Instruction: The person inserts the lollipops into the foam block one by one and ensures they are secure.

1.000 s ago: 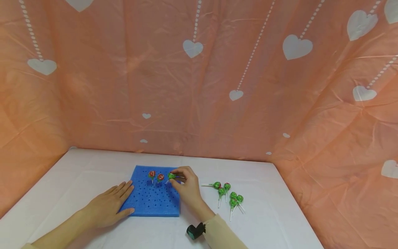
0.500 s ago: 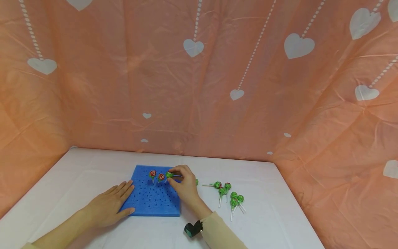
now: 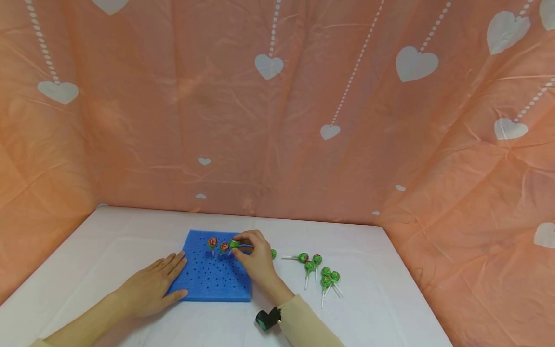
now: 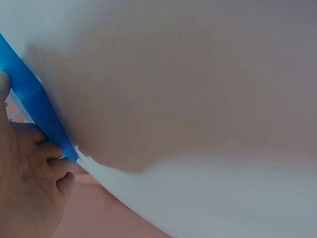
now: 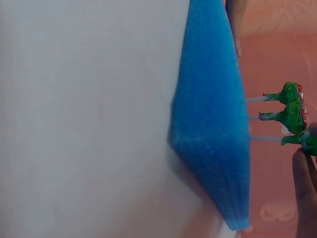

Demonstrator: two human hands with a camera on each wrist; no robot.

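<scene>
A blue foam board [image 3: 212,284] dotted with small holes lies on the table. Two lollipops in red and green wrappers, one farther left [image 3: 212,242] and one beside it [image 3: 224,246], stand upright in it. My right hand [image 3: 257,258] pinches a third green lollipop [image 3: 234,244] by its wrapped head, just right of those two. In the right wrist view its white stick [image 5: 266,139] reaches the board's top; whether it sits in a hole is hidden. My left hand [image 3: 151,288] rests flat, fingers straight, on the board's left edge.
Several green-wrapped lollipops [image 3: 325,282] lie loose on the white table [image 3: 373,299] to the right. Another lollipop head [image 3: 273,254] peeks out behind my right hand. A black wrist camera [image 3: 268,319] sits at my right wrist. Orange heart-printed sheeting [image 3: 295,168] encloses the back and sides.
My right hand has shifted slightly left with the pinched lollipop, closer to the two standing ones. A lollipop behind that hand has come into sight. My left hand stays put.
</scene>
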